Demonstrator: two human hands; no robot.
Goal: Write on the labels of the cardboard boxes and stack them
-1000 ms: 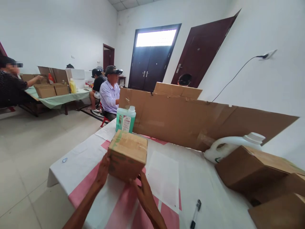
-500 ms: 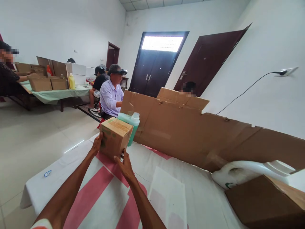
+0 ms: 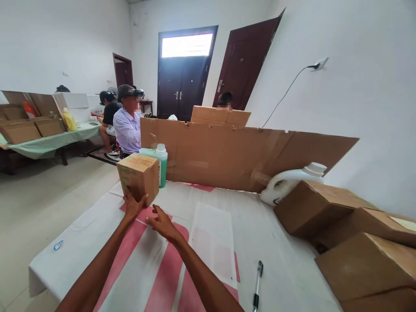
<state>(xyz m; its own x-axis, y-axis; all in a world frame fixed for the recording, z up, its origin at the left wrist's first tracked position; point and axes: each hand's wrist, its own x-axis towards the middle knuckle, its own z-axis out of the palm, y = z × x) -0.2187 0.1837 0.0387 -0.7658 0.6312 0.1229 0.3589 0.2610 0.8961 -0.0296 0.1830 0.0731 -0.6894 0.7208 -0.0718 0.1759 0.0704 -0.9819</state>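
Presently: one cardboard box (image 3: 139,175), upright toward the far left of the cloth-covered table (image 3: 260,225), just before a green bottle (image 3: 163,167); one left hand (image 3: 134,206), arm stretched forward, fingers spread against the box's near side, not clenched; one right hand (image 3: 161,222), just beside it, fingers loosely bent, released, apart from the box. Changed since half a second ago: right hand off the box; left hand lower, shifted from the box's left edge; pen (image 3: 258,286) now in view
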